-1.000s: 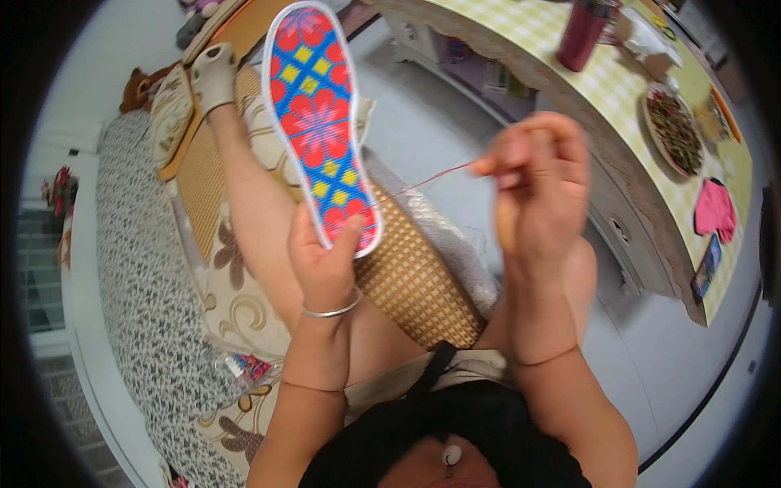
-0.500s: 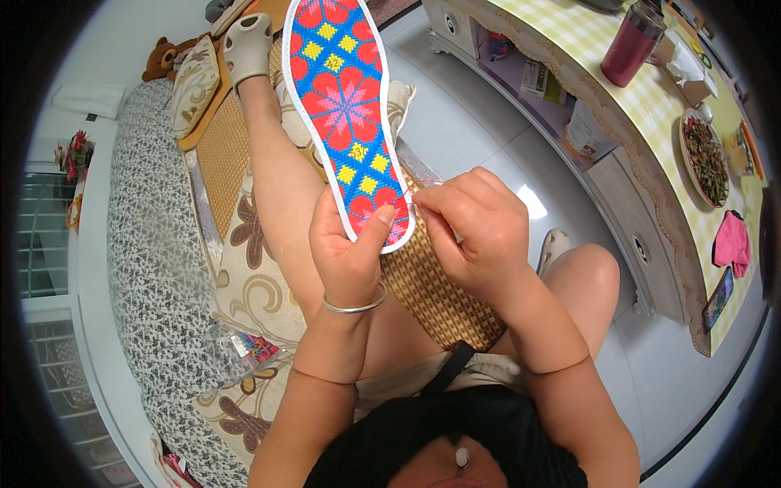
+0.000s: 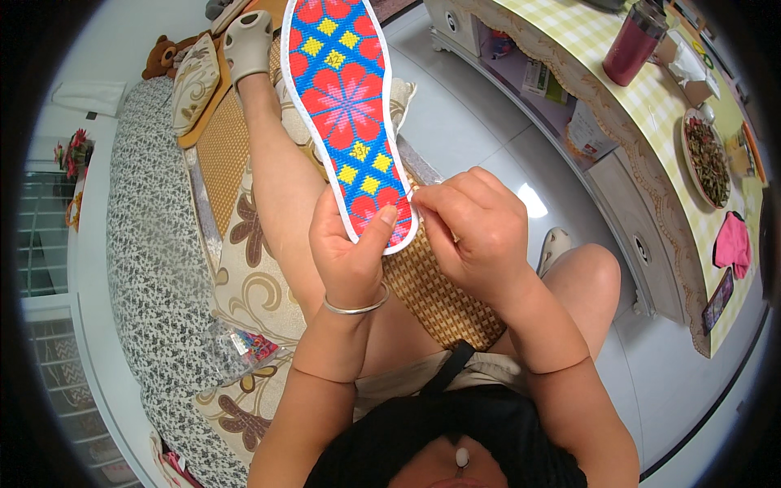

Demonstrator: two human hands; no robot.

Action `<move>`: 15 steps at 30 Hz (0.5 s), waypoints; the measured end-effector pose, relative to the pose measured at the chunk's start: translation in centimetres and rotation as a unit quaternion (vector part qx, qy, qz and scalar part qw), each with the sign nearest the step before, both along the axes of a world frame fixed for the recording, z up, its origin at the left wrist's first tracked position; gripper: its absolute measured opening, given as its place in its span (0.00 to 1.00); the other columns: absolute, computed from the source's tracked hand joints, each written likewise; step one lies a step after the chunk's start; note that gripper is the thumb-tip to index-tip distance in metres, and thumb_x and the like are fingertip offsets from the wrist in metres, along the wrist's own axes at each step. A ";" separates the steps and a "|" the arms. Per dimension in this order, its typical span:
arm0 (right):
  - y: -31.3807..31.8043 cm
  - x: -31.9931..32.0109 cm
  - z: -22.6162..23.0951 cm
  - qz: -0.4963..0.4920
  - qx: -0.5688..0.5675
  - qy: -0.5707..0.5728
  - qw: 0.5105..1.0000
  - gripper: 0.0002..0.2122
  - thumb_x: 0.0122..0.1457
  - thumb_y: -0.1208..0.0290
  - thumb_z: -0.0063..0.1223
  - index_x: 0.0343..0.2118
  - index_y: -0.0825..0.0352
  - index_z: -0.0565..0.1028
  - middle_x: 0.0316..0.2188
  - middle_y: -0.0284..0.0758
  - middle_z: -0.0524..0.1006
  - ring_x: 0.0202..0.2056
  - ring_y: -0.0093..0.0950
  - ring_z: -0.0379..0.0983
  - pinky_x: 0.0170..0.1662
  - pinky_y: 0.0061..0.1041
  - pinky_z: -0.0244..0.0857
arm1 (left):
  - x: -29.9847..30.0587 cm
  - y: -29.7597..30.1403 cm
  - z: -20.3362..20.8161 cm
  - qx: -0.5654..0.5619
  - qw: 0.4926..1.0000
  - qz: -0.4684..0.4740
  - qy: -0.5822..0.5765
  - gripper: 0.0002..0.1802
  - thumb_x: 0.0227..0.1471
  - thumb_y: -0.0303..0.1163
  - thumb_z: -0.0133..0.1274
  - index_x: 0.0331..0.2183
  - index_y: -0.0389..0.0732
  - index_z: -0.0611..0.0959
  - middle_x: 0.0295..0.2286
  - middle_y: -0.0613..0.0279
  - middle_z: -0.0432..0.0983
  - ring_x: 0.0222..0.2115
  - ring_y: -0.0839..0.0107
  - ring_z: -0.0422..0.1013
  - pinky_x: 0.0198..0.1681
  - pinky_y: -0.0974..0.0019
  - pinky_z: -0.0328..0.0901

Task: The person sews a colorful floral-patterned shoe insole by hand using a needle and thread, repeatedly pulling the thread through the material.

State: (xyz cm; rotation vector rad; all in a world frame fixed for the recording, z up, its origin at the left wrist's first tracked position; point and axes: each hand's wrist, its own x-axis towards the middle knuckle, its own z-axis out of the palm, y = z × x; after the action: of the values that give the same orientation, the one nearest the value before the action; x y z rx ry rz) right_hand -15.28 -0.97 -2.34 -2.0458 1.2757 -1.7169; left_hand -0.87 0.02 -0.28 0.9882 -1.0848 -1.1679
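My left hand (image 3: pixel 350 240) grips the heel end of a cross-stitched insole (image 3: pixel 348 106), with the thumb on top and the fingers behind. The insole has a white rim and a blue ground with red and pink flowers and yellow squares; its toe end runs out at the top of the view. At the right edge of the heel, my right hand (image 3: pixel 476 224) is closed in a pinch. Its fingertips are against or just beside the rim. What they pinch is too small to make out, though a thin trace of red thread shows beside them.
A small plastic bag of coloured thread (image 3: pixel 256 348) lies on the patterned sofa cover to the left. On the right, a table (image 3: pixel 643 122) with a checked cloth bears a dark red bottle (image 3: pixel 633 45), a plate of food (image 3: pixel 706 159), a pink cloth (image 3: pixel 732 244) and a phone (image 3: pixel 717 301).
The loop of red thread above my right fingers no longer shows. My right hand has hardly moved, and the insole has shifted very slightly to the right.
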 end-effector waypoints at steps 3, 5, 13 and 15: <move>0.1 0.0 0.2 0.002 0.004 0.005 1.000 0.07 0.40 0.80 0.58 0.25 0.65 0.76 0.18 0.32 0.69 0.21 0.31 0.66 0.22 0.28 0.61 | 0.1 0.0 0.0 -0.004 1.000 0.002 0.000 0.19 0.48 0.18 0.53 0.44 0.32 0.71 0.38 0.58 0.74 0.38 0.76 0.72 0.43 0.71 0.67; 0.1 -0.1 0.5 0.010 0.006 0.007 1.000 0.08 0.40 0.84 0.59 0.26 0.67 0.76 0.18 0.33 0.72 0.20 0.31 0.67 0.22 0.27 0.61 | 0.2 0.1 -0.1 -0.006 1.000 0.000 -0.003 0.18 0.48 0.18 0.54 0.44 0.32 0.71 0.38 0.59 0.74 0.37 0.76 0.72 0.43 0.72 0.67; 0.4 -0.1 0.5 0.006 0.011 0.048 0.999 0.05 0.41 0.79 0.57 0.23 0.65 0.73 0.17 0.32 0.68 0.21 0.32 0.66 0.22 0.29 0.60 | -0.4 0.4 0.0 -0.011 0.998 0.027 -0.055 0.17 0.48 0.18 0.54 0.42 0.32 0.72 0.36 0.60 0.75 0.35 0.78 0.71 0.41 0.73 0.67; 0.4 0.2 0.5 0.000 0.007 0.055 0.998 0.05 0.40 0.77 0.56 0.22 0.64 0.72 0.17 0.32 0.68 0.21 0.32 0.67 0.23 0.29 0.61 | -0.7 0.7 0.0 -0.039 0.994 0.040 -0.098 0.16 0.48 0.18 0.54 0.42 0.32 0.72 0.36 0.60 0.75 0.35 0.78 0.71 0.40 0.74 0.67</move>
State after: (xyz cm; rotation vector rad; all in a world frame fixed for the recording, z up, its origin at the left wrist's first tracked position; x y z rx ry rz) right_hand -15.10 -0.53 -1.85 -2.1590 1.3154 -1.6123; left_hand -1.57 0.72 -0.24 1.0907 -1.2251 -0.9718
